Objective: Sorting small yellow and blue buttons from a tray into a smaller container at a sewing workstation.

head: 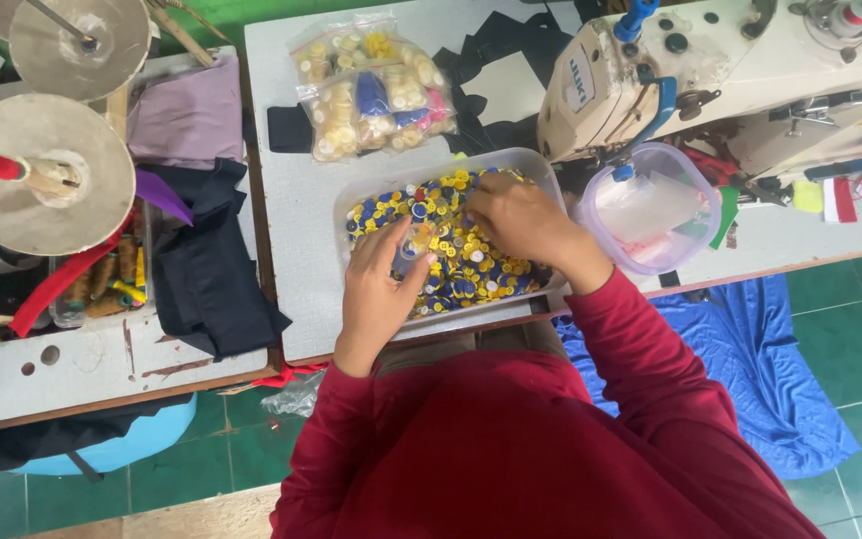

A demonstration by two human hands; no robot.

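A clear plastic box full of small yellow, blue and white buttons sits on the white table in front of me. My left hand rests on the buttons at the box's near left, fingers spread, with a small clear bag or piece of plastic under the fingertips. My right hand lies palm down over the buttons at the box's far right, fingers curled into the pile. I cannot tell whether either hand pinches a button. Red sleeves cover both arms.
Clear bags of mixed buttons lie behind the box. A round clear tub with a purple rim stands to the right, below a white sewing machine. Dark fabric and thread cone stands are at left. Blue cloth lies on the green floor.
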